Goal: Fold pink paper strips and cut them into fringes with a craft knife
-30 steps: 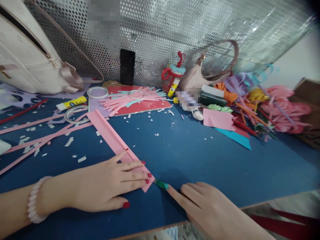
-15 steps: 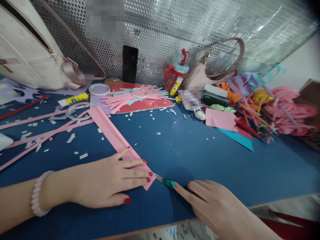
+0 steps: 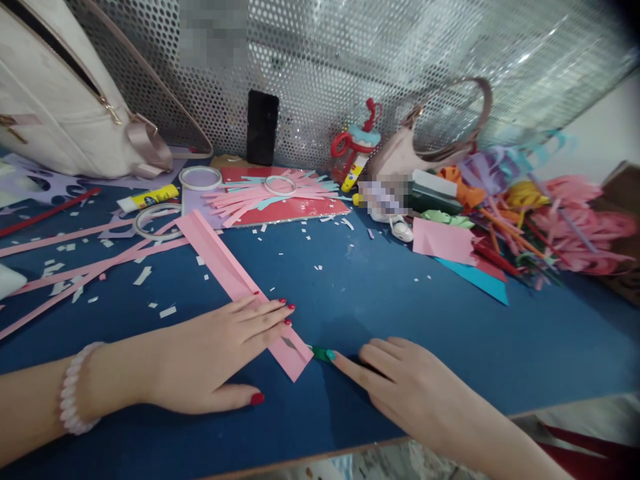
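A long folded strip of pink paper [image 3: 220,263] lies slantwise on the blue table. My left hand [image 3: 220,353] presses flat on its lower part, fingers stretched out and thumb spread to the near side. My right hand [image 3: 395,380] is closed around a green-handled knife [image 3: 321,354], index finger laid along the top; most of the handle is hidden in the fist. The knife's blade [image 3: 289,342] goes in at the strip's near end, inside the fold, and part of the metal shows beyond my left fingertips.
Tape rolls [image 3: 159,221], a yellow glue stick [image 3: 149,199] and thin pink strips [image 3: 80,275] lie on the left among white scraps. Behind stand a phone [image 3: 262,127] and a red cup [image 3: 350,150]. Coloured paper flowers [image 3: 575,220] are piled at right, near a pink paper piece [image 3: 444,240].
My right hand has moved left, pushing the knife's blade into the fold of the pink strip. My left fingers have slid up and away from the strip's near end.
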A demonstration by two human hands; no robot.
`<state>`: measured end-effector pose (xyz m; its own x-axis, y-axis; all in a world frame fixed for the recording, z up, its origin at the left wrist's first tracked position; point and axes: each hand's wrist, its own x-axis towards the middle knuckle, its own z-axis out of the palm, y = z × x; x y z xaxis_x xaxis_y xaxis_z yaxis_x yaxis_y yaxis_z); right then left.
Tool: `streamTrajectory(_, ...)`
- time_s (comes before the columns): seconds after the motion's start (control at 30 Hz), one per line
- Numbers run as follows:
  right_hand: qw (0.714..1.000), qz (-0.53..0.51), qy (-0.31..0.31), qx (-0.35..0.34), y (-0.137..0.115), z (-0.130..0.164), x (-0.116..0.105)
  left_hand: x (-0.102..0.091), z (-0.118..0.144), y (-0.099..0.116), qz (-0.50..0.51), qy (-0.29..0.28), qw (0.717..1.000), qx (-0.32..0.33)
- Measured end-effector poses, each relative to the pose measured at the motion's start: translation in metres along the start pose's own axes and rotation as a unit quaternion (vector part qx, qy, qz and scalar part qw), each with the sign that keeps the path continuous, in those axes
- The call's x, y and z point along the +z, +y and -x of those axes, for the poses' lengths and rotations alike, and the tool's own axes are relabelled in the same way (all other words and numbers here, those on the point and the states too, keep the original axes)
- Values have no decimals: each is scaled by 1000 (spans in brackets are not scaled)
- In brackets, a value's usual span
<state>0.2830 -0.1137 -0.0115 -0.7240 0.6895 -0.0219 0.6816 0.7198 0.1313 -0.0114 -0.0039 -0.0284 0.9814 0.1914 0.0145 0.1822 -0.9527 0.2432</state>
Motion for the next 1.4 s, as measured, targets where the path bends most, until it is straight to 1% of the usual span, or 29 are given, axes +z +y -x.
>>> streamTrajectory(0.23, 1000, -10, 12, 18, 6, 5, -4, -9, -4, 2, 11, -45, 999, -14)
streamTrajectory(0.33, 1000, -19, 10, 17, 7, 6, -8, -8, -3, 0, 25, -36, 999, -8)
streamTrajectory(0.47, 999, -35, 1, 14, 5, 6, -12, -8, -2, -6, 54, -18, 998, 28)
streamTrajectory(0.63, 998, -66, 0, -4, -3, 5, -14, -14, 0, -13, 98, -40, 991, 85)
streamTrajectory(0.8, 996, -81, 3, -28, -17, 2, -13, -15, 2, -13, 154, -30, 982, 109)
streamTrajectory(0.93, 997, -65, 5, -41, -23, -2, -11, -13, 2, -11, 127, -40, 985, 109)
streamTrajectory(1.1, 997, -59, -8, -47, -22, -7, -9, -13, 2, -12, 112, -41, 987, 107)
streamTrajectory(1.33, 999, -50, -2, -19, -19, -3, -14, -11, 2, -13, 94, -40, 989, 107)
streamTrajectory(1.4, 999, -51, 1, -18, -18, -2, -17, -10, 2, -12, 73, -34, 993, 85)
